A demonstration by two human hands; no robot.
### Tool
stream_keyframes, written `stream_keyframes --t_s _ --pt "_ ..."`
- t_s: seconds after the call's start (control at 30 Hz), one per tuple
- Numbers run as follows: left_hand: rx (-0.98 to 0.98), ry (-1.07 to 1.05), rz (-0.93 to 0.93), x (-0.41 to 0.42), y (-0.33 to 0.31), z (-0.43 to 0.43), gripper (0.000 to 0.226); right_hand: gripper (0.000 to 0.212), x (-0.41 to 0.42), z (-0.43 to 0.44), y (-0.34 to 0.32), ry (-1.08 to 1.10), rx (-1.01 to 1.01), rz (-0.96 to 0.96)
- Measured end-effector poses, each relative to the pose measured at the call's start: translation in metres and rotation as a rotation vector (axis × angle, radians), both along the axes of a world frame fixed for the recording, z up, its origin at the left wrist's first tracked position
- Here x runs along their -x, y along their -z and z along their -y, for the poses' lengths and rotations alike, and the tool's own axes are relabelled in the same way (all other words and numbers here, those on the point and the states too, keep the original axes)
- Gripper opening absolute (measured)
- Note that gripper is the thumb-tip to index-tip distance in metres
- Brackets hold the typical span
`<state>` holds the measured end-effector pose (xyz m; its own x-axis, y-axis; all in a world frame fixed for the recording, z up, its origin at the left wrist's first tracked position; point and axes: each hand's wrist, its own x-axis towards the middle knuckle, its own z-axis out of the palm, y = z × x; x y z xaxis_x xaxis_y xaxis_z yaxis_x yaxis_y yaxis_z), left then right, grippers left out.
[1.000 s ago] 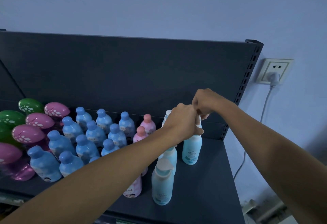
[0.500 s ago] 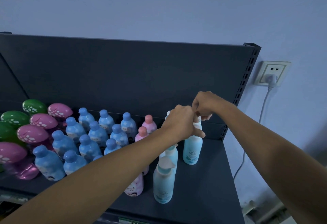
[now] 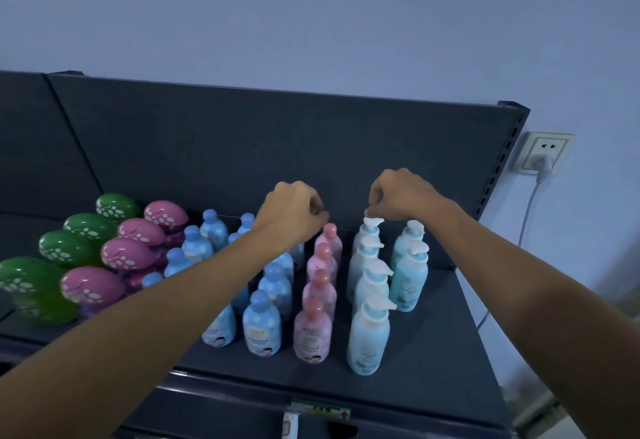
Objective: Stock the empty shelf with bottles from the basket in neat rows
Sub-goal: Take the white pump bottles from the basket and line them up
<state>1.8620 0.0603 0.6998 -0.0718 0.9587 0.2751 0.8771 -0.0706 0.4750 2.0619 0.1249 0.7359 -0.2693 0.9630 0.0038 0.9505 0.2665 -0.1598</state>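
No legible text on bottles (image 3: 261, 329).

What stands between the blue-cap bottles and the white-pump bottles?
A row of pink bottles with pink caps stands there, running front to back between the blue-cap bottles and the white-pump bottles, seen in the head view.

Both bare forearms reach forward toward the rear pump bottle (image 3: 367, 227): the right grip (image 3: 398, 196), knuckles up, pinches its white pump head from above with curled fingertips, while the left grip (image 3: 294, 211), fingers curled on nothing, hovers just left of it at like height.
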Motion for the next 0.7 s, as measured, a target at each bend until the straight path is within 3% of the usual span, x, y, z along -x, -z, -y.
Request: stream_keyframes --t_s 0.33,0.47,0.7 --pt "0.004 -0.001 -0.02 0.146 0.004 0.073 0.016 0.016 0.141 0.088 -0.004 -0.033 -0.062 0.01" --pt "-0.102 0.009 -0.076 0.208 0.016 0.111 0.011 0.018 0.208 0.132 0.01 -0.005 -0.059 -0.016" --pt "0.025 0.089 -0.088 0.311 0.042 0.175 0.011 0.016 0.314 0.208 0.052 0.008 -0.018 -0.07"
